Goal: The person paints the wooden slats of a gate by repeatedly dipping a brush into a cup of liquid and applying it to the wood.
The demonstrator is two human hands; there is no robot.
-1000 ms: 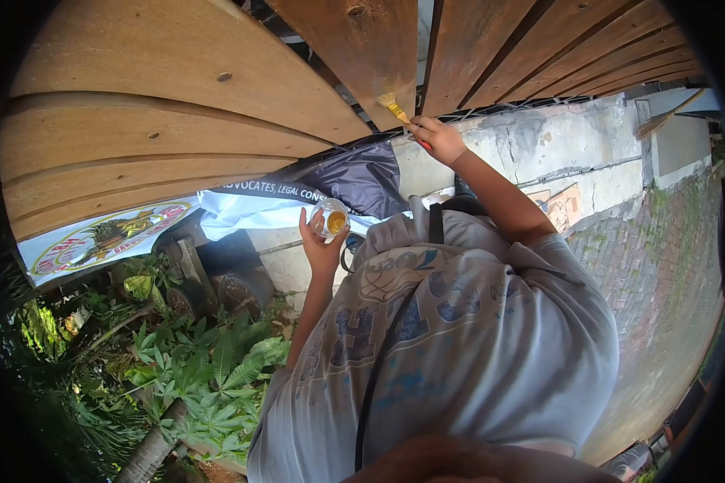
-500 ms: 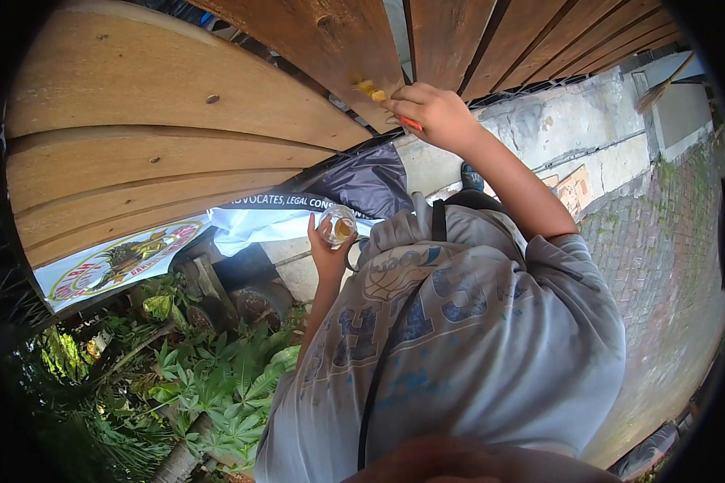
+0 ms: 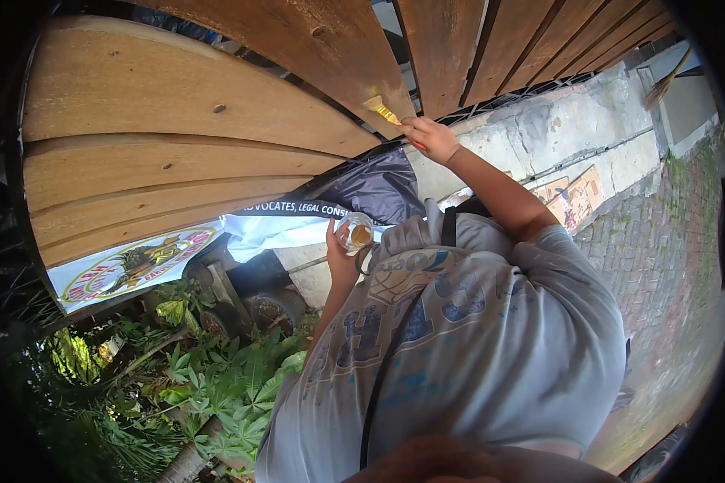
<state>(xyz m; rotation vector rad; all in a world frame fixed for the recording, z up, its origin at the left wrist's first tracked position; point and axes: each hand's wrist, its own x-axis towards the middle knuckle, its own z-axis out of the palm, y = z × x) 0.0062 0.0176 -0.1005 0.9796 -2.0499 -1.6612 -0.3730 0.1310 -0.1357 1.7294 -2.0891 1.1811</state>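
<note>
My right hand [image 3: 431, 138] is closed round the red handle of a paintbrush [image 3: 384, 110]. The brush points up and left, its yellowish bristles at the lower end of a dark brown wooden slat [image 3: 322, 52]. Lower down and to the left, my left hand [image 3: 341, 256] grips a small clear plastic cup [image 3: 358, 232] close to my chest. An amber-brown liquid lies in the bottom of the cup. Lighter tan slats [image 3: 177, 88] spread to the left of the brush, and more brown slats [image 3: 439, 52] continue on the right.
A banner [image 3: 137, 262] and dark plastic sheeting [image 3: 379, 185] hang below the slats. Potted plants [image 3: 217, 386] crowd the lower left. A pale concrete ledge [image 3: 556, 121] runs right, with stained cardboard [image 3: 584, 197] against it. Brick paving [image 3: 644, 266] and a broom [image 3: 667, 80] lie farther right.
The whole view has shifted slightly. My right hand has drawn a little down from the slat, so more of the paintbrush shows. My left hand still holds the cup near my chest.
</note>
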